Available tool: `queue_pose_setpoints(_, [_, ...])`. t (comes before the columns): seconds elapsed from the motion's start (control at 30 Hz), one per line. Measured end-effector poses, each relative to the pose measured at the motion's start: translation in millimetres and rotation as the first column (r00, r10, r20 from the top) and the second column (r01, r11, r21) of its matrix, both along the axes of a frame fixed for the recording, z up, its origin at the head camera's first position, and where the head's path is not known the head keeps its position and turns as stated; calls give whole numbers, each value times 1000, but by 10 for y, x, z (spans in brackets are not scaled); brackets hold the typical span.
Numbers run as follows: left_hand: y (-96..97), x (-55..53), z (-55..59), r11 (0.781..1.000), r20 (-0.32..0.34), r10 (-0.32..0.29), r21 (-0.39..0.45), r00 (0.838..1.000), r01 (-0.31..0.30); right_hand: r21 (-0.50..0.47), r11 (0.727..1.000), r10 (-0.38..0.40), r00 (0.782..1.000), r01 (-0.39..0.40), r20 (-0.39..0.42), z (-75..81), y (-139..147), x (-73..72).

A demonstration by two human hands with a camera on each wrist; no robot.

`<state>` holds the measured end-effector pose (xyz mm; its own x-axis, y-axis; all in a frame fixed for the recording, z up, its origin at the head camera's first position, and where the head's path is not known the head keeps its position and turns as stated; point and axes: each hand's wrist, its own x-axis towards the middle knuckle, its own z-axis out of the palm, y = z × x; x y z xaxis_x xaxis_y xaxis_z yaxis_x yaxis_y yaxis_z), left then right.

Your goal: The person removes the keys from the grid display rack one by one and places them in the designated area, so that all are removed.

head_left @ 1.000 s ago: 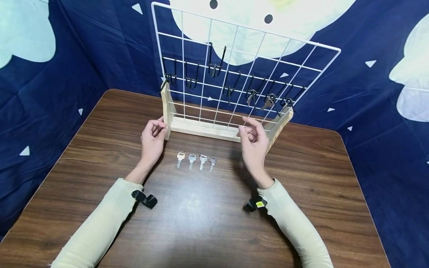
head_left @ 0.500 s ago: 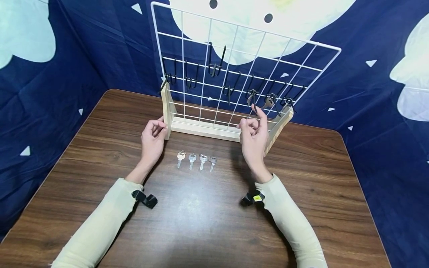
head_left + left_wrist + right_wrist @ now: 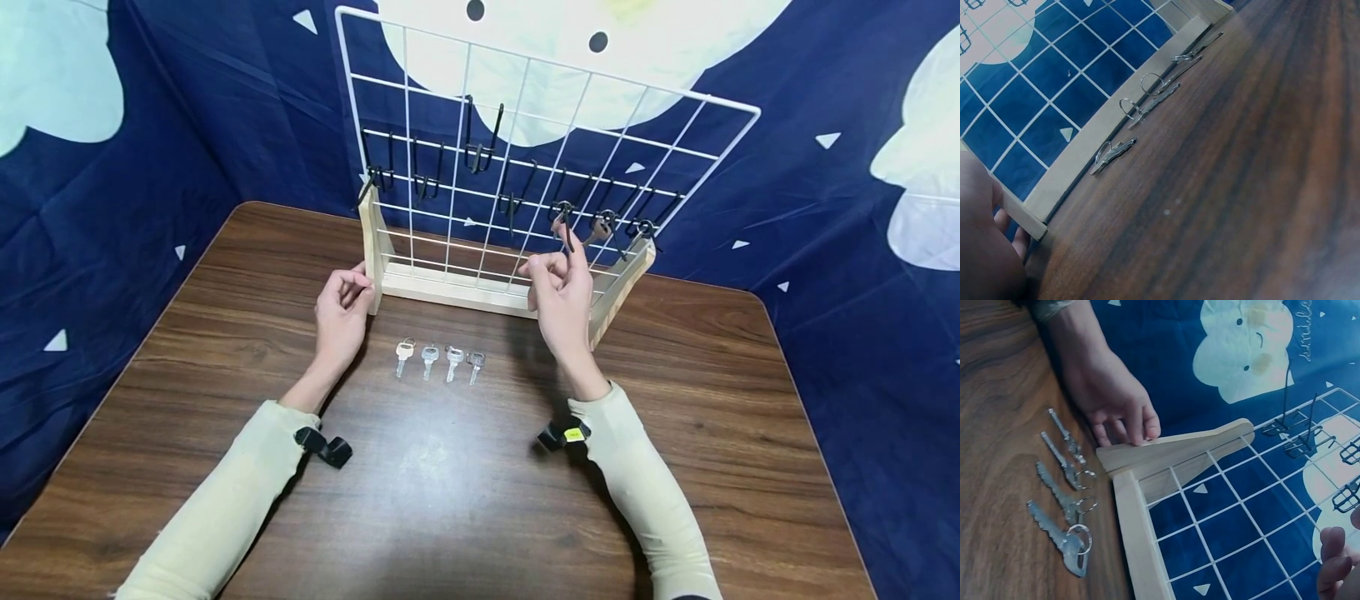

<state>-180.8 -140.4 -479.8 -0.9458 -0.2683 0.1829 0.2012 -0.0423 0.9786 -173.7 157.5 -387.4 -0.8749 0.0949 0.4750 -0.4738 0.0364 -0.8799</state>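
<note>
"What is filling the most space?"

"Dark blue cloth (image 3: 825,208), printed with white clouds, is hanging behind the rack and to both sides of it. Next in size, a brown wood-grain bench (image 3: 420,517) is carrying the rack."

"And the rack (image 3: 459,292) itself?"

"It's standing as a white wire grid on a pale wooden base, its two wooden supports holding the ends."

"The hands?"

"The left hand (image 3: 342,312) is gripping the rack's left support (image 3: 371,250), its grip clamping that edge. The right hand (image 3: 564,300) is hovering before the rack's right half, its grip standing apart: index finger pointing up, away from the thumb."

"Anything smaller?"

"Black wire hooks (image 3: 477,154) are crossing the rack in a row, one sitting higher, left of its middle. At least two hanging keys (image 3: 602,227) are dangling toward the rack's right end; the right fingertip is overlapping one, though I'm not able to tell whether it's touching."

"And below?"

"Four loose keys (image 3: 453,363) are lying flat before the rack's base, toothed blades pointing away from it. They're looking silvery, the leftmost showing a pale gold tint, and thin rings are looping through their heads."
</note>
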Motion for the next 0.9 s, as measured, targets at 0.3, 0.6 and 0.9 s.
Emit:
queue_pose_setpoints(0.3, [-6,-2,2,1000,3,2,0,1000,-2,-29,999,-12,999,13,40,66,5,-4])
queue_pose_setpoints(0.6, [-11,9,9,1000,-3,-8,-9,1000,8,-98,995,-21,999,25,42,72,17,2])
queue_pose_setpoints(0.9, [-8,4,-8,1000,-1,-7,-4,1000,7,-172,985,10,999,-2,46,147,18,-1])
